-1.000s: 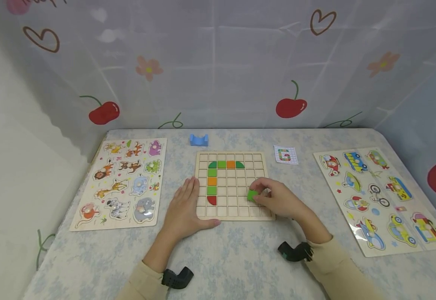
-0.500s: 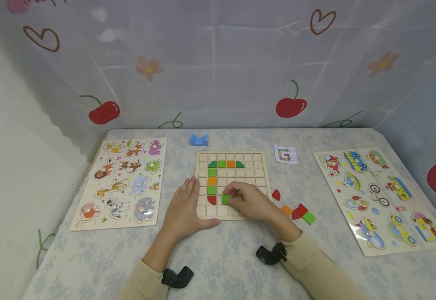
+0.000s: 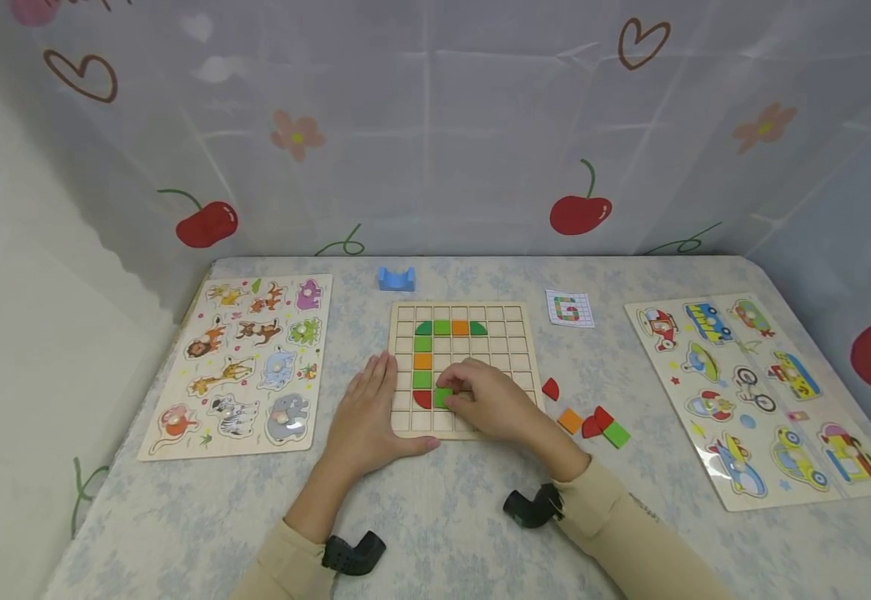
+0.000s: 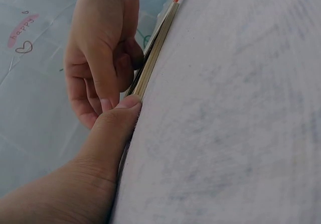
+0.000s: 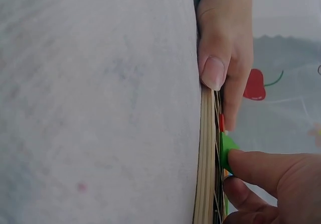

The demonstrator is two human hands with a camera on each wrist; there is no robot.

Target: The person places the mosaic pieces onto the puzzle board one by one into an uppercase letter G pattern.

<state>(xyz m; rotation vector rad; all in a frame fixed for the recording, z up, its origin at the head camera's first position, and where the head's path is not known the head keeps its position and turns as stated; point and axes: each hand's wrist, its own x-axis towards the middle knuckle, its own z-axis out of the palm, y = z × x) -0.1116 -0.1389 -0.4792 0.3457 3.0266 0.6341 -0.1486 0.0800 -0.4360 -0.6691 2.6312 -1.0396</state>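
My right hand (image 3: 497, 402) pinches a green square tile (image 3: 443, 398) between thumb and fingers, over the grid board (image 3: 510, 411). The tile sits beside the red quarter-round tile (image 3: 422, 400); in the right wrist view the green tile (image 5: 228, 151) looks tilted. Up from the red piece runs a column of green and orange squares, turning right along an upper row that ends in a dark green quarter-round tile (image 3: 478, 329). My left hand (image 3: 363, 421) lies with straight fingers along the board's left edge, thumb at its front edge.
Loose tiles lie right of the board: a red quarter-round (image 3: 551, 389), an orange square (image 3: 570, 421), a green square (image 3: 617, 434) and more red pieces. A pattern card (image 3: 570, 309) and a blue holder (image 3: 397, 280) stand behind. Picture puzzles flank: animals (image 3: 240, 367), vehicles (image 3: 761, 400).
My right hand has carried the green square leftward across the board to beside the red tile, uncovering the loose tiles at right. My left hand stays in place.
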